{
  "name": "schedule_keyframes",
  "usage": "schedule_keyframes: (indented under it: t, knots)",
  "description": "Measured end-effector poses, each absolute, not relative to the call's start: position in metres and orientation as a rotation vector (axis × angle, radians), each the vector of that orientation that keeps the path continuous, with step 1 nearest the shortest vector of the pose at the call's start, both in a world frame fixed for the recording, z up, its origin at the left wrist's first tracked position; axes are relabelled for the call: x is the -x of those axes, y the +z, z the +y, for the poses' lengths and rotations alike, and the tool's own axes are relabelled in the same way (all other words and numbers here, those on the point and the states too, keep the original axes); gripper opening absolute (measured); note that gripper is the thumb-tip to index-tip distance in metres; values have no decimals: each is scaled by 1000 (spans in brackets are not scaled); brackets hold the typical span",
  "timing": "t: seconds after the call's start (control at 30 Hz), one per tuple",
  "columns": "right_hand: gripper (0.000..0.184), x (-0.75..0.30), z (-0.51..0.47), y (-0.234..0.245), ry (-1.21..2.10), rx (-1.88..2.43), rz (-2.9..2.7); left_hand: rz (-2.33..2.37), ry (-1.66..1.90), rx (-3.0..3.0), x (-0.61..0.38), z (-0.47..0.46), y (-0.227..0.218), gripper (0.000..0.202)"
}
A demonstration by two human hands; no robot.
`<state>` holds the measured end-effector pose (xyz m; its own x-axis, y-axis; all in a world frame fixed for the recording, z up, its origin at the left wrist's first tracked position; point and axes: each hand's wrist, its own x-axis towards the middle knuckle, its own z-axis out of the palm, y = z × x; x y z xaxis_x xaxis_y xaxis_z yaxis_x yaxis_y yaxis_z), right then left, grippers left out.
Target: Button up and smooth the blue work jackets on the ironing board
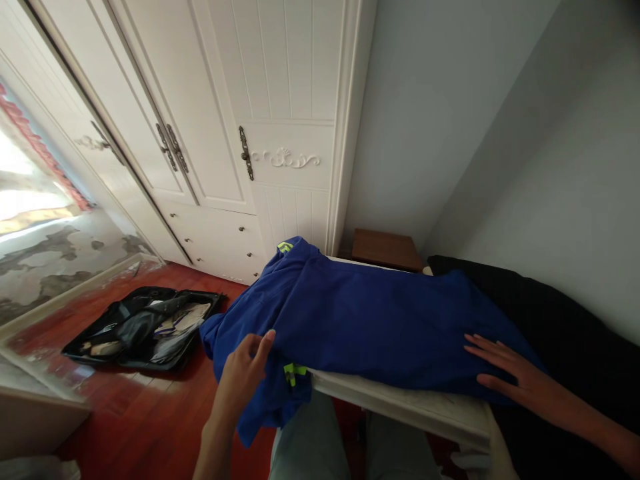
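Observation:
A blue work garment (370,317) with bright yellow-green strips lies spread along a narrow pale table (400,403). Its left end droops over the table's edge in loose folds. At that end, my left hand (245,367) is closed, thumb and forefinger pinched at the cloth; exactly what lies between the fingertips is partly hidden. My right hand (505,367) rests flat near the garment's right end, palm down with fingers spread.
On the red floor at left lies an open black suitcase (145,327) with clothes inside. A white wardrobe (295,87) stands behind the table. Black fabric (575,347) covers the right side, and a brown wooden piece (387,248) sits by the wall.

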<state>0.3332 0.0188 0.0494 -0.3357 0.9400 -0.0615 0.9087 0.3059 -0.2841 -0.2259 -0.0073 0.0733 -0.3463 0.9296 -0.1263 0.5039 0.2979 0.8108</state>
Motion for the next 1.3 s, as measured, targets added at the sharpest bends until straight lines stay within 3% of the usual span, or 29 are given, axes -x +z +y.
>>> schedule_keyframes:
  t: [0.27, 0.4, 0.57, 0.77, 1.3]
  knots:
    - [64, -225, 34, 110, 361, 1483, -2564, 1661, 877, -820, 191, -25, 29, 66]
    - [72, -154, 89, 114, 342, 1298, -2569, 1379, 1113, -596, 152, -22, 23, 51]
    - [84, -107, 177, 62, 440, 1321, -2561, 1205, 1327, -194, 117, -8, 22, 27]
    - [85, -124, 230, 24, 534, 1378, -2586, 1162, 1510, 79, 116, -5, 11, 21]
    - [70, -225, 270, 6, 271, 1592, -2534, 1187, 1534, 117, 126, -3, -28, 14]
